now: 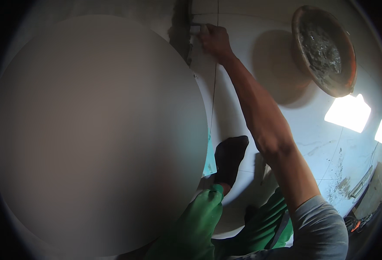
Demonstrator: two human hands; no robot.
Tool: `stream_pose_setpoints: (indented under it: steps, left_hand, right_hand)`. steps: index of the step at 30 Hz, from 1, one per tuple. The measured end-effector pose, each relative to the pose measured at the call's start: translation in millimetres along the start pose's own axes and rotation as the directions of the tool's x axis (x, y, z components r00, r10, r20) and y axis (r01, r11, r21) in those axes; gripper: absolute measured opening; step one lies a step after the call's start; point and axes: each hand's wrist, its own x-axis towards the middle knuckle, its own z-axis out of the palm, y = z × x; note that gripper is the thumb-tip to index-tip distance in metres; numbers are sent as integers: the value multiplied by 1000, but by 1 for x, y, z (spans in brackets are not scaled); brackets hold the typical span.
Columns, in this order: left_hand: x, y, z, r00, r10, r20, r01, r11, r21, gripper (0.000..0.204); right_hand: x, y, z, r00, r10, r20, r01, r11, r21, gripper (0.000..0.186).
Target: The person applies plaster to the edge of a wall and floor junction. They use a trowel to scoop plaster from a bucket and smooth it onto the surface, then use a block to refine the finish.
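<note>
My right hand (213,42) reaches to the top middle of the view, fingers closed on a small pale piece (195,29) whose kind I cannot make out. It is beside a dark grey, rough strip (178,32) along the edge of the pale tiled floor (238,26). To the right of my hand stands an oval tub (349,73) holding wet grey material (323,50). My left hand is not visible; a large blurred round area covers the left of the view.
My dark-socked foot (230,158) rests on the tiles near a teal flat item (209,160). At the lower right lie a pale board (375,188), a long metal tool (359,184) and dark items with an orange part (355,225). Bright patches of light fall on the right.
</note>
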Motion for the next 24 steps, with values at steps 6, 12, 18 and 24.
stream_pose_setpoints:
  steps: [6, 12, 18, 24]
  left_hand:
    - [-11, 4, -3, 999, -2, -52, 3, 1000, 14, 39]
    - [-5, 2, 6, 1000, 3, -4, -3, 1000, 31, 36]
    - [-7, -1, -15, 999, -38, -14, 38, 999, -25, 34]
    - [10, -19, -29, 994, 39, 102, -24, 990, -141, 31]
  right_hand:
    - [-97, -17, 29, 940, -313, -138, 325, 943, 73, 29]
    - [-70, 13, 23, 978, -203, -57, 188, 962, -196, 31]
    - [-152, -2, 61, 934, -295, -199, 310, 950, 47, 28]
    - [-184, 10, 66, 950, -281, -137, 275, 960, -59, 26]
